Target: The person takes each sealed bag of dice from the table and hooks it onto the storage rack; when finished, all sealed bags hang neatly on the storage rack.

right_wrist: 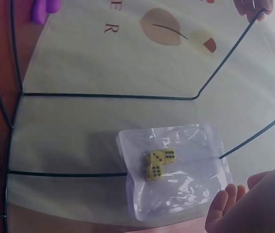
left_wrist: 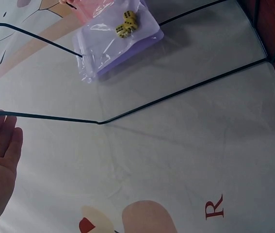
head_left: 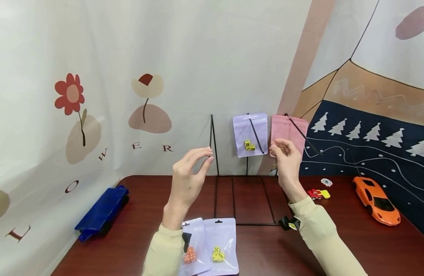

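My left hand [head_left: 190,168] pinches the free end of the left hook [left_wrist: 50,116] of a black wire rack [head_left: 234,199]; no bag hangs on that hook. On the middle hook hangs a light purple zip bag [head_left: 241,128] with yellow dice [right_wrist: 156,162] inside. A pink zip bag [head_left: 284,128] hangs from the right hook, partly hidden by my right hand [head_left: 289,165]. The right fingers are loosely bent, with nothing visible between them, and in the right wrist view they lie beside the purple bag's top edge.
Two light purple bags lie at the front, one with orange dice [head_left: 190,255], one with yellow dice [head_left: 218,254]. A blue toy trailer [head_left: 103,209] stands left. At right are an orange toy car [head_left: 375,199], a small red-and-yellow toy [head_left: 318,194] and a poker chip [head_left: 326,182].
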`<state>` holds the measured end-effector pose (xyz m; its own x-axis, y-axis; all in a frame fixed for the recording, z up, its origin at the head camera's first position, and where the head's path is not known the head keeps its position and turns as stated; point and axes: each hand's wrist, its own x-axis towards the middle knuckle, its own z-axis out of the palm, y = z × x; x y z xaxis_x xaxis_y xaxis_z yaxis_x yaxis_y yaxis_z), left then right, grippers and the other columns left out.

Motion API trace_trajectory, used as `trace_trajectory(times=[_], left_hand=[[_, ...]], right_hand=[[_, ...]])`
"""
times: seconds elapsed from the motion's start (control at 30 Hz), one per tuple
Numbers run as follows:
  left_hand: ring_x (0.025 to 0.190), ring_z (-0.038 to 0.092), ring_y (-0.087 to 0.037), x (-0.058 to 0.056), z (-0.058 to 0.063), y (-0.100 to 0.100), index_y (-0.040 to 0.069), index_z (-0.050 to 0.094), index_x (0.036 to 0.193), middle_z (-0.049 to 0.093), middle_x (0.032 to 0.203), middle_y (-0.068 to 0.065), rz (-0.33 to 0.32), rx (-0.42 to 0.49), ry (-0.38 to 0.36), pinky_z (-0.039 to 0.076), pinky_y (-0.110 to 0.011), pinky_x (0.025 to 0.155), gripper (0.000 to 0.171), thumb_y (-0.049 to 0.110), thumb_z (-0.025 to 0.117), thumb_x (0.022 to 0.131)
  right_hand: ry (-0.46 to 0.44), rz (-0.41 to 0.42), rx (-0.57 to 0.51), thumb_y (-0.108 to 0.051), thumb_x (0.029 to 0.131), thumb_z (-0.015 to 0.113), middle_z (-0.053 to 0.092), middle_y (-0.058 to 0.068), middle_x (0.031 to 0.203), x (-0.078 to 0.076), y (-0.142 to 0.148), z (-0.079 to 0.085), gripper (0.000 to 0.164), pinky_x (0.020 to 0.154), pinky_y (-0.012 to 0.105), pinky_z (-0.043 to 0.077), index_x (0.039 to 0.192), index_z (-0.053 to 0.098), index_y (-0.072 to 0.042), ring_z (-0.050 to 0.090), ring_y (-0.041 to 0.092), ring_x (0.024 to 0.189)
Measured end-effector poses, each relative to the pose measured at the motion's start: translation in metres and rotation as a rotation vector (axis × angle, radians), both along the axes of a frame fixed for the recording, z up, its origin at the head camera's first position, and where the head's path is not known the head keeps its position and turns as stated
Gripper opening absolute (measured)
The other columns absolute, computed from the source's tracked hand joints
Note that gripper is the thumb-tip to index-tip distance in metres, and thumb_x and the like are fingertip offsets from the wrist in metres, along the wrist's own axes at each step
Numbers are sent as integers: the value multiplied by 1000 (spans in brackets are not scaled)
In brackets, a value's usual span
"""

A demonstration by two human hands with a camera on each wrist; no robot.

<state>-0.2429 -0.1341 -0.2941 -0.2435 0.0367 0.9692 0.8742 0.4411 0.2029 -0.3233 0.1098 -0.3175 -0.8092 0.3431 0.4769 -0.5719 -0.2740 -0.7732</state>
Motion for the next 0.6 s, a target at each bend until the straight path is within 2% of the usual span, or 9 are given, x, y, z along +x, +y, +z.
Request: trace_trajectory(times=[0.17, 0.37, 0.5, 0.6], left_hand=[[95, 66, -24, 1, 0, 0, 1, 70, 94, 69, 98, -11, -3, -1, -6, 51, -28, 86, 14, -4, 73, 80], [95, 66, -24, -1, -1, 0, 2, 70, 94, 69, 98, -10, 1, -7, -3, 51, -28, 86, 15, -5, 73, 80], [94, 66, -23, -2, -1, 0, 1, 70, 94, 69, 99, -9, 13, -15, 19, 52, -28, 85, 18, -7, 73, 78], [95, 66, -22, -2, -1, -1, 1, 70, 95, 69, 100, -9, 14, -18, 34, 52, -29, 85, 20, -9, 73, 78]], right_hand=[[17, -16, 29, 12, 86, 61, 64, 11, 83, 8, 2, -1, 14, 64, 21, 52, 99, 60, 10, 60, 12, 67], [9, -32, 108, 10, 87, 61, 65, 6, 88, 20, 10, -6, 13, 63, 19, 51, 99, 62, 7, 60, 12, 73], [-13, -30, 160, 10, 87, 60, 64, 7, 86, 28, 20, -10, 19, 64, 19, 52, 105, 56, 15, 60, 13, 73], [-15, -40, 183, 11, 87, 60, 64, 7, 86, 33, 29, -10, 20, 64, 19, 52, 106, 55, 16, 60, 11, 72]])
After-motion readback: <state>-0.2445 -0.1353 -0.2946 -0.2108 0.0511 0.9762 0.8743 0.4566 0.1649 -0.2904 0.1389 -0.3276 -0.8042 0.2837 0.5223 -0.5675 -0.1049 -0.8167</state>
